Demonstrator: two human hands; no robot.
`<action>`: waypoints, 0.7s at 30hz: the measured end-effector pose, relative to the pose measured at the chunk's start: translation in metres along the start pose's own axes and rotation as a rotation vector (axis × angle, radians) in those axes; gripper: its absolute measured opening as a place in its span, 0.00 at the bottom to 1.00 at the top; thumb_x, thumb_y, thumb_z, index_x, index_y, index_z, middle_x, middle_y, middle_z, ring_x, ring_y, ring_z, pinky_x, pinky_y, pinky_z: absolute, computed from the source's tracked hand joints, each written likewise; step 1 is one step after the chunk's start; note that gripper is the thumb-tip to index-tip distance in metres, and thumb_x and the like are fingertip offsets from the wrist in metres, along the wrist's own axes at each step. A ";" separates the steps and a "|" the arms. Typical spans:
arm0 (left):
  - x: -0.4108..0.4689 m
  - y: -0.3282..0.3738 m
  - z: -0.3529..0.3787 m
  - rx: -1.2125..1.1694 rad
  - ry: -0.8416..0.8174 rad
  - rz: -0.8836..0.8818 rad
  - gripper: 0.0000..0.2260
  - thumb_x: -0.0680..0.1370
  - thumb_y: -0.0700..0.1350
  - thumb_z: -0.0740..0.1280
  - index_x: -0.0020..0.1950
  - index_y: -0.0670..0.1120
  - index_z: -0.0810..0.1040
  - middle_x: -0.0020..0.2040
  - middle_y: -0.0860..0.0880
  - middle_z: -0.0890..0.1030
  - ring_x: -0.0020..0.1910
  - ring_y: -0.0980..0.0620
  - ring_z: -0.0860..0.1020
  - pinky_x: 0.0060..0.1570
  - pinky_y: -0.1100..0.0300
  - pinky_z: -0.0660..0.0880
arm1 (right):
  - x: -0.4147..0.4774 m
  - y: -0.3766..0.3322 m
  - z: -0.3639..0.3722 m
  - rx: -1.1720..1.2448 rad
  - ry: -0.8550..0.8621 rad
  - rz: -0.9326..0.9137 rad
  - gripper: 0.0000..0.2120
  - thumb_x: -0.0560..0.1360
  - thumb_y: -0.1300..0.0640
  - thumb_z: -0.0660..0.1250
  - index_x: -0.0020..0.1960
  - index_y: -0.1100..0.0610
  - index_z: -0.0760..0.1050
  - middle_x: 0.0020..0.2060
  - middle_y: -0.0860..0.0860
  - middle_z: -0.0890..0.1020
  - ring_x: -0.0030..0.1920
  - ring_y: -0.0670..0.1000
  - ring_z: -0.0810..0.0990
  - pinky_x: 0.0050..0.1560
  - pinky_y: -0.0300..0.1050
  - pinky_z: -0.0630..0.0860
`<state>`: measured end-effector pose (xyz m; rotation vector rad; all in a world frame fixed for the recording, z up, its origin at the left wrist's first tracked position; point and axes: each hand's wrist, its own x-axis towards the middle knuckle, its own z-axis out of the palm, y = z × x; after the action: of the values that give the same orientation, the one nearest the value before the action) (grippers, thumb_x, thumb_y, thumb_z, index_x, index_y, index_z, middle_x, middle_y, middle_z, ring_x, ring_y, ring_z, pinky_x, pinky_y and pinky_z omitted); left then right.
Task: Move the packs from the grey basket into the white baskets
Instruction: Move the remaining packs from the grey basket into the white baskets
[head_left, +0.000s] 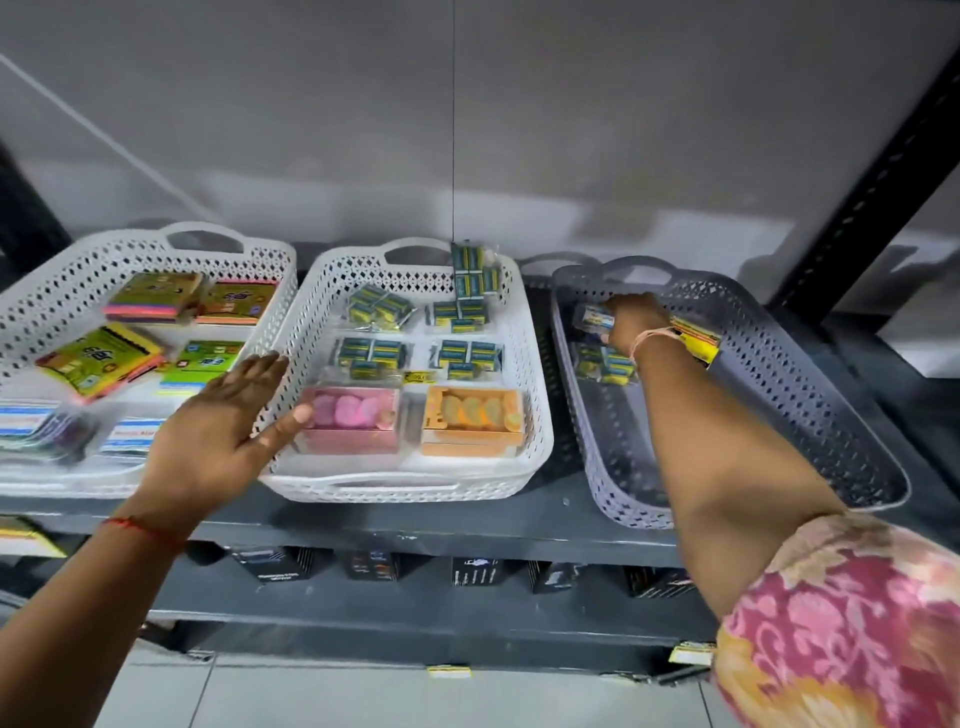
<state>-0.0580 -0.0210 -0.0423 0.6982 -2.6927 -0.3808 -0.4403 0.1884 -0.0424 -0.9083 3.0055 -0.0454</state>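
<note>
A grey basket stands on the right of the shelf. My right hand reaches into its far end and closes on a small clear pack of little boxes. Another such pack lies just below the hand, and a yellow pack shows behind the wrist. The middle white basket holds several blue-yellow packs, a pink box and an orange box. My left hand rests open over the gap between the middle basket and the left white basket.
The left white basket carries colourful sticky-note packs. All three baskets sit on a dark metal shelf; a black upright post rises at the right. Dark boxes line the lower shelf. A grey wall is behind.
</note>
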 end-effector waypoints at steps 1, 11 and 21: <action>0.000 0.001 0.000 0.004 0.002 -0.007 0.49 0.64 0.77 0.40 0.70 0.43 0.64 0.72 0.43 0.64 0.73 0.48 0.59 0.70 0.54 0.56 | -0.002 0.000 -0.003 0.002 0.035 0.005 0.19 0.74 0.59 0.67 0.63 0.64 0.73 0.60 0.64 0.78 0.62 0.63 0.74 0.64 0.52 0.72; -0.011 -0.013 -0.021 -0.120 0.184 -0.031 0.39 0.69 0.70 0.49 0.69 0.43 0.65 0.72 0.41 0.65 0.73 0.46 0.58 0.71 0.55 0.53 | -0.066 -0.074 -0.058 0.271 0.367 -0.098 0.23 0.65 0.47 0.71 0.49 0.66 0.78 0.48 0.68 0.82 0.49 0.65 0.80 0.50 0.52 0.73; -0.084 -0.164 -0.093 0.018 0.419 -0.524 0.33 0.73 0.58 0.52 0.72 0.38 0.57 0.74 0.37 0.59 0.74 0.42 0.53 0.73 0.49 0.49 | -0.119 -0.281 -0.079 0.803 0.044 -0.490 0.24 0.63 0.54 0.78 0.55 0.64 0.80 0.53 0.61 0.83 0.47 0.50 0.78 0.47 0.41 0.72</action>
<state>0.1157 -0.1324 -0.0336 1.3270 -2.1003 -0.2903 -0.1866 0.0230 0.0439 -1.4375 2.3180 -1.1581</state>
